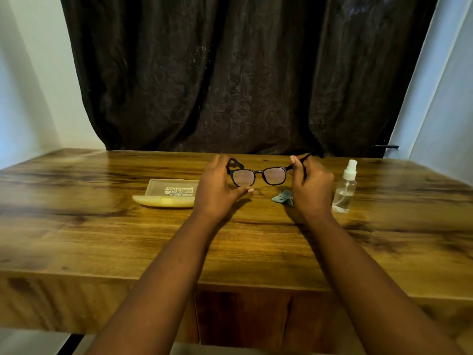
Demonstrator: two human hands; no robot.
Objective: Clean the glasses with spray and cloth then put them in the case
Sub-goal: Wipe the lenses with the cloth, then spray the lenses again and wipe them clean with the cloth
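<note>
here, from the head view, both hands hold the glasses (pixel 259 176) up above the wooden table (pixel 102 239), lenses facing the camera. the left hand (pixel 220 187) grips the frame's left end, thumb stretched out below the lens. the right hand (pixel 311 184) pinches the right temple arm near the hinge. the closed yellowish case (pixel 167 193) lies just left of the left hand. the crumpled blue-grey cloth (pixel 282 197) sits partly hidden beneath the right hand, and the clear spray bottle (pixel 345 187) stands upright just right of it. a dark curtain (pixel 243 73) hangs beyond both hands.
</note>
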